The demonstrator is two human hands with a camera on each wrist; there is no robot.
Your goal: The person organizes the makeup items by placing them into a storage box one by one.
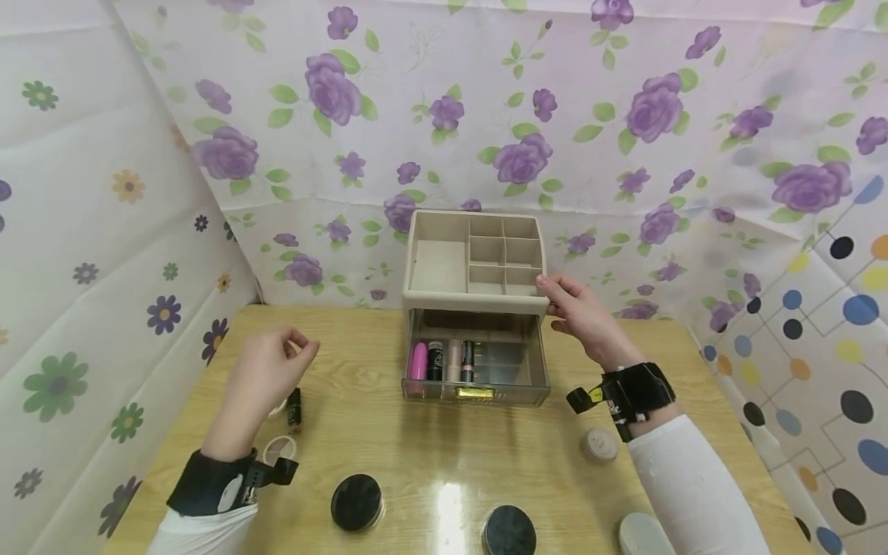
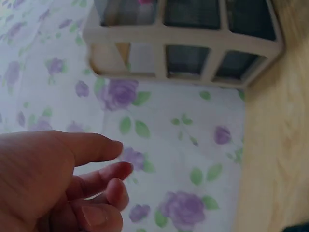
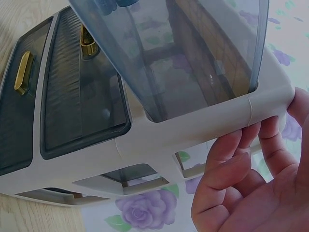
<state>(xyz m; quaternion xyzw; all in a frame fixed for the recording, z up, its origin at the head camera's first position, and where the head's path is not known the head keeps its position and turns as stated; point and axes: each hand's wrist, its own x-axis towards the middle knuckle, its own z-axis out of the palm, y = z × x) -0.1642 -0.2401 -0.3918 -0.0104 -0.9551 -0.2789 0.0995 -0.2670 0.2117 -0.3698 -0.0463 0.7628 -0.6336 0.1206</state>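
A beige makeup organizer (image 1: 475, 297) stands at the back of the table, with divided compartments on top. Its clear top drawer (image 1: 513, 395) is pulled out. Inside, a pink tube (image 1: 418, 362), a black tube (image 1: 435, 361), a beige tube (image 1: 454, 361) and a dark lipstick (image 1: 468, 361) lie side by side at the left. My right hand (image 1: 583, 317) grips the organizer's upper right edge, thumb on top and fingers curled against the side. Left of the organizer, my left hand (image 1: 267, 374) hovers over the table, fingers loosely curled around nothing.
Near my left wrist lie a small black bottle (image 1: 294, 410) and a round compact (image 1: 280, 449). Two black-lidded jars (image 1: 357, 502) sit at the front. A small pale jar (image 1: 600, 445) and a white round container (image 1: 641, 535) are by my right arm. Flowered cloth (image 1: 333, 231) hangs behind.
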